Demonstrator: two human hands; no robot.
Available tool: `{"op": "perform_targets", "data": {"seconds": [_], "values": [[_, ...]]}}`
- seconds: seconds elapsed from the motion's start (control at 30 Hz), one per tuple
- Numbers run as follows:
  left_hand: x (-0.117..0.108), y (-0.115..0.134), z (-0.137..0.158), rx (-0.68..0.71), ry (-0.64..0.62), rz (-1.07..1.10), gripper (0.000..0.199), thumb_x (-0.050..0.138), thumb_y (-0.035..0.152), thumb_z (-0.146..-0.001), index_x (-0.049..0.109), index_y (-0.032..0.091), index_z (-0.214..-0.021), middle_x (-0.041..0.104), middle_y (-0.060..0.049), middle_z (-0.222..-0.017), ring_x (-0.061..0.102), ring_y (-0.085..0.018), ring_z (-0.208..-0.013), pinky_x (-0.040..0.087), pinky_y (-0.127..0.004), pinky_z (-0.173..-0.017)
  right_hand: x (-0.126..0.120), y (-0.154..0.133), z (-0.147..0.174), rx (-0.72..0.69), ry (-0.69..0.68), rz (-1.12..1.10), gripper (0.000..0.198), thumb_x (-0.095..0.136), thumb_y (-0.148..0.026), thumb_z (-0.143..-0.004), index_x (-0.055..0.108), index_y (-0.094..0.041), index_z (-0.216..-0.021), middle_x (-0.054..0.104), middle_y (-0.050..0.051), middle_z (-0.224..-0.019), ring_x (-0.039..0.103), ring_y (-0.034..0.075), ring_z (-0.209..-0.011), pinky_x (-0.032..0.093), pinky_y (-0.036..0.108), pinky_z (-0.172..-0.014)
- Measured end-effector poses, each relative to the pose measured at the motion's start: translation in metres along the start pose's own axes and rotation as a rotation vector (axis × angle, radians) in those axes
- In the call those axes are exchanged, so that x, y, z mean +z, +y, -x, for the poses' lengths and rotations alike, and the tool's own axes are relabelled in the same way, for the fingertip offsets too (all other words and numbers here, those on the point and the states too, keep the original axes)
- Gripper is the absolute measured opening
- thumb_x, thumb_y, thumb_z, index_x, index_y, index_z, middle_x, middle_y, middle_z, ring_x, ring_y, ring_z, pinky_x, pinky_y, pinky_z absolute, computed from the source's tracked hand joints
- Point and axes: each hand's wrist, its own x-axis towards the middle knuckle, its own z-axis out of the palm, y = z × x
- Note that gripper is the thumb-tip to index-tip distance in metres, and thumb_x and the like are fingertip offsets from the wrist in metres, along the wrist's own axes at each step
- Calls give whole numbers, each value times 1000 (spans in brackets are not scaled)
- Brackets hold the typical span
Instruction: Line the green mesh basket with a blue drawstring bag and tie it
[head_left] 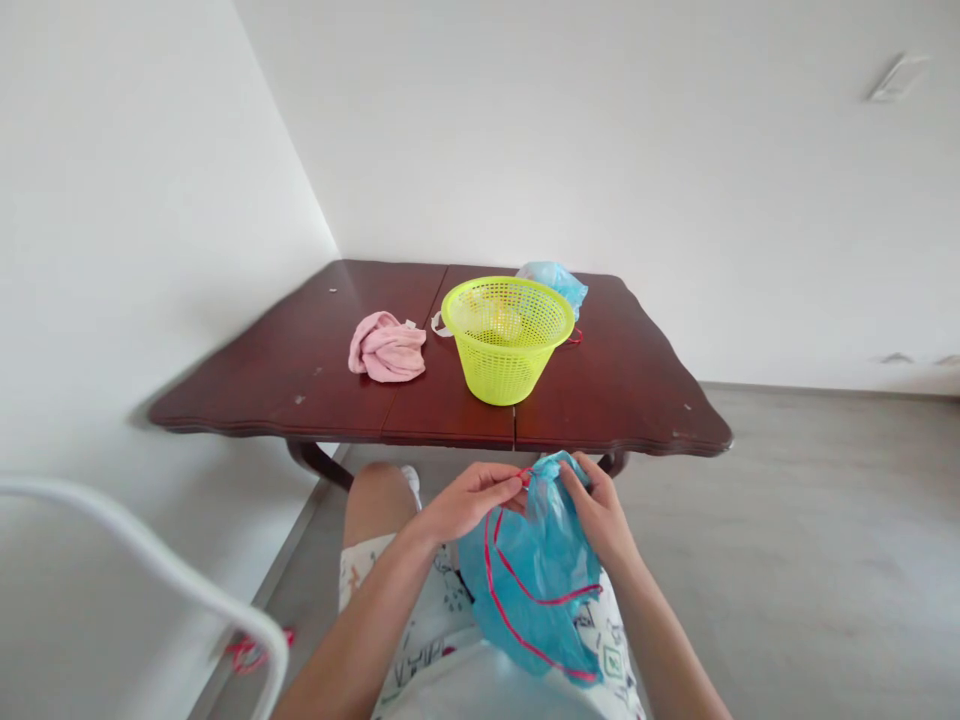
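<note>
Over the lap, before the desk [615, 400] | left hand [469, 500] and right hand [600, 515] grip pinched on blue bag [536, 580] top | bag hangs between them

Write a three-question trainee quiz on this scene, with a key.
1. True or false: both hands grip the blue bag held over the lap.
2. What lies left of the green basket on the table? A) pink cloth B) red cup C) book
3. What colour is the drawstring on the held bag?

Key: 1. True: the left hand and the right hand pinch its top. 2. A, the pink cloth. 3. Red.
</note>
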Motion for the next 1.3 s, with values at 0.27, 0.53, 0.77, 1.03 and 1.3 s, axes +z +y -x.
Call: {"op": "perform_targets", "data": {"seconds": [0.27,0.53,0.77,1.03,1.3], "values": [[-3,4,8,14,105,227,58,94,72,-99,91,15,-111,88,-10,-93,81,-19,-76,66,-27,-72,-13,-27,14,-170,31,55,35,75,-60,-113,75,-26,-105,72,3,-92,63,22,-84,51,34,-76],[7,7,14,-110,-315,198,47,96,58,-103,73,20,-117,79,1,-74,65,-12,-40,49,-19,-43,-7,-42,18,-226,-2,78,24,75,-51,-114,79,-29,-106,76,8,-104,70,29,-102,56,43,-95],[11,-4,3,14,-115,203,50,94,58,-104,58,24,-113,79,2,-73,72,-17,-46,58,-21,-46,-3,-49,25,-503,173,102,23,66,-30,-116,72,-31,-138,72,13,-143,70,34,-130,55,53,-117],[33,38,16,321,177,-555,39,84,57,-111,81,19,-101,81,-8,-105,74,-23,-98,58,-32,-88,2,-69,37,-382,-177,307,12,73,-40,-116,69,-29,-115,74,6,-106,68,28,-100,56,41,-92],[32,47,30,291,230,-710,33,55,50,-127,65,23,-109,67,-1,-101,64,-19,-93,49,-31,-87,0,-65,28,-396,-201,337,22,63,-35,-120,67,-29,-99,74,6,-99,69,27,-95,57,40,-87]]}}
